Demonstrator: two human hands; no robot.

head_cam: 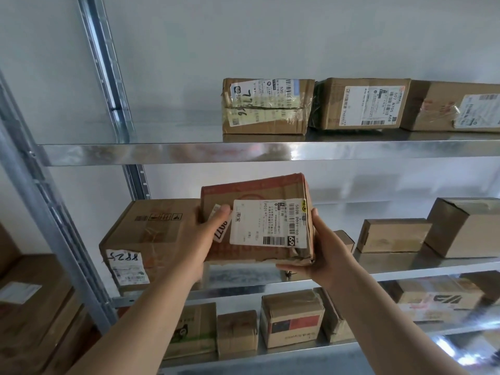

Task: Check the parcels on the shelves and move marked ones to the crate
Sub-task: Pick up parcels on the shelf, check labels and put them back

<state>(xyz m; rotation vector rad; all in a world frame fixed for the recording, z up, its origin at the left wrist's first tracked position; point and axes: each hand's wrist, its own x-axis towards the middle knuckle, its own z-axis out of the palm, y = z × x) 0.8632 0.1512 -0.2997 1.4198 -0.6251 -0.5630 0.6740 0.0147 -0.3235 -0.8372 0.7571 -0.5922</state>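
Up in front of the middle shelf (405,269), both hands gripped a parcel (257,217): left hand (201,234) clasping its left edge, thumb on the label (267,226), right hand (316,253) cupping its lower right corner.

Left hand (204,235), right hand (322,253): fingers curled.

Bright, even light; glare on shelf edge (297,154); wide-angle bending at edges; lower-right corner blurred.

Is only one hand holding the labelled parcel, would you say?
No, the left hand and the right hand both grip the labelled parcel at its sides.
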